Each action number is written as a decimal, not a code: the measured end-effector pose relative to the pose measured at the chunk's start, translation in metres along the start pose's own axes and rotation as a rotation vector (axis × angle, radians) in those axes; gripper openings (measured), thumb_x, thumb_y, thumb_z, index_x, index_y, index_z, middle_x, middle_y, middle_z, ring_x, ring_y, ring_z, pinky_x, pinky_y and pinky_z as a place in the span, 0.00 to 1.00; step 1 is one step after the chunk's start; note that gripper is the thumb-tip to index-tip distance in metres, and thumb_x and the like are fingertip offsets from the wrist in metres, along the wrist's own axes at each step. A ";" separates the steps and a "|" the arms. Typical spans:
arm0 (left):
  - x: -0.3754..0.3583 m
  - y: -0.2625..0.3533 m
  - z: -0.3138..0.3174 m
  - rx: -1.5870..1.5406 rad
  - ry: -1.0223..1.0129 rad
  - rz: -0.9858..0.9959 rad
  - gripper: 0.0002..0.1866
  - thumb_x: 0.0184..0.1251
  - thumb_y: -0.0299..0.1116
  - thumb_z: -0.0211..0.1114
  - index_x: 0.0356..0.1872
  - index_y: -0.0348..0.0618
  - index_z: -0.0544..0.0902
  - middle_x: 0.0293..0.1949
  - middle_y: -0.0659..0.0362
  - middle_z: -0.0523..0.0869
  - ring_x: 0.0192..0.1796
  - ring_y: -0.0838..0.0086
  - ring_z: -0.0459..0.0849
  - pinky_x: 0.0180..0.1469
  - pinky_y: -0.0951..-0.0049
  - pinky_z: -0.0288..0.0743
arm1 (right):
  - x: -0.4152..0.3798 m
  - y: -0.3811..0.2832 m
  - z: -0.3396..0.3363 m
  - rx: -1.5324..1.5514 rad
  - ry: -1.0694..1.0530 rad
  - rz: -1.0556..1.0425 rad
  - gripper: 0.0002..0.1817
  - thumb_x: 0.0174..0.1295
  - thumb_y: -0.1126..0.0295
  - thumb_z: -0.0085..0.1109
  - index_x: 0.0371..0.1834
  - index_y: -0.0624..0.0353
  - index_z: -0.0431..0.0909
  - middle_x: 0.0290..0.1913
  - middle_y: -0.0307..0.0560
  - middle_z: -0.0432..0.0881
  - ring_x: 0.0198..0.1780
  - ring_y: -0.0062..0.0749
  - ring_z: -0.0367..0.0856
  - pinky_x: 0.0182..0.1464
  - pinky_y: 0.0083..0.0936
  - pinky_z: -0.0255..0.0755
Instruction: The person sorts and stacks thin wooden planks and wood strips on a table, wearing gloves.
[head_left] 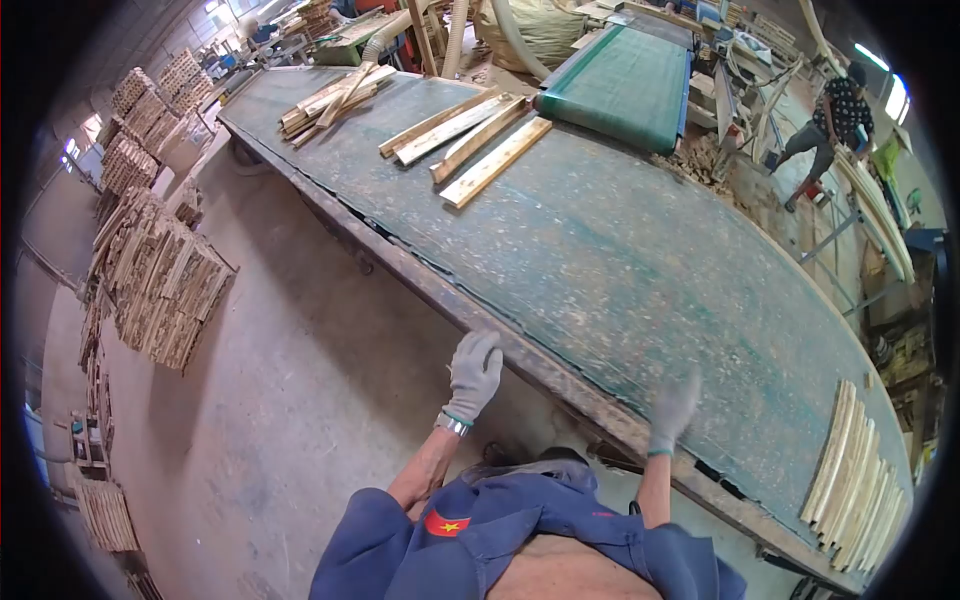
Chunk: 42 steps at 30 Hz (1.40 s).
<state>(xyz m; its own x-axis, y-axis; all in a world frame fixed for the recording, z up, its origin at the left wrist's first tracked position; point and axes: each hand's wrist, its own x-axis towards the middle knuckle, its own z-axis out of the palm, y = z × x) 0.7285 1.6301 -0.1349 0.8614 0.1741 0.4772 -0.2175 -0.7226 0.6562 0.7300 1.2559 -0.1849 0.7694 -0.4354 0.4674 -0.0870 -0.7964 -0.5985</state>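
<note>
My left hand [475,375], in a grey glove with a metal-banded watch at the wrist, is beside the near edge of the long green table [620,270]. Its fingers are loosely bent and apart from the thumb, with nothing seen in them. Over the table's near side is my right hand [677,402], also gloved and blurred by motion. Its fingers look stretched out, and no object shows in it. Farther up the table lie several wooden boards [497,160], with a pile of wood strips [335,98] beyond them. A row of pale wood strips [850,485] lies at the right end.
A green conveyor belt [625,85] meets the table's far side. Stacked wood [170,275] stands on the floor [270,430] at left. A person [838,120] stands at the far right near long curved wood pieces [875,215].
</note>
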 end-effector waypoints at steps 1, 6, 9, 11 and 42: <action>0.020 -0.010 -0.009 -0.013 0.036 -0.005 0.13 0.63 0.28 0.65 0.48 0.39 0.85 0.49 0.50 0.86 0.55 0.54 0.81 0.62 0.60 0.74 | 0.009 -0.046 0.020 0.024 -0.070 -0.081 0.29 0.63 0.66 0.63 0.67 0.64 0.71 0.68 0.60 0.72 0.70 0.53 0.69 0.72 0.41 0.61; 0.138 -0.075 -0.045 0.020 0.174 0.017 0.14 0.61 0.29 0.66 0.48 0.38 0.85 0.49 0.47 0.85 0.55 0.53 0.81 0.61 0.57 0.73 | 0.056 -0.199 0.139 0.292 -0.362 -0.175 0.27 0.63 0.61 0.62 0.63 0.63 0.74 0.63 0.63 0.76 0.68 0.55 0.71 0.69 0.43 0.66; 0.220 -0.126 -0.062 0.151 0.192 0.057 0.17 0.62 0.31 0.66 0.52 0.38 0.84 0.50 0.46 0.84 0.55 0.52 0.80 0.62 0.57 0.73 | 0.088 -0.275 0.220 0.291 -0.425 -0.211 0.27 0.64 0.58 0.61 0.62 0.63 0.75 0.64 0.63 0.75 0.67 0.56 0.71 0.68 0.43 0.66; 0.282 -0.160 -0.069 0.194 0.163 0.043 0.18 0.64 0.33 0.65 0.53 0.39 0.84 0.52 0.46 0.84 0.57 0.53 0.80 0.64 0.59 0.72 | 0.103 -0.315 0.281 0.347 -0.429 -0.192 0.29 0.64 0.55 0.61 0.63 0.63 0.73 0.66 0.64 0.73 0.67 0.58 0.70 0.69 0.42 0.65; 0.458 -0.275 0.031 0.617 -0.524 0.008 0.41 0.60 0.50 0.67 0.74 0.47 0.66 0.55 0.43 0.76 0.48 0.46 0.77 0.52 0.48 0.70 | 0.163 -0.401 0.461 -0.206 -0.366 0.009 0.43 0.53 0.46 0.66 0.72 0.51 0.67 0.75 0.58 0.59 0.70 0.56 0.62 0.68 0.56 0.55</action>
<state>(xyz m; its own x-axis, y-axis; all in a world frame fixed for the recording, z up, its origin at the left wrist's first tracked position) 1.1975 1.8878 -0.1153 0.9973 -0.0579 0.0443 -0.0636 -0.9881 0.1400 1.1820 1.6978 -0.1690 0.9388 -0.2943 0.1788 -0.1908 -0.8767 -0.4416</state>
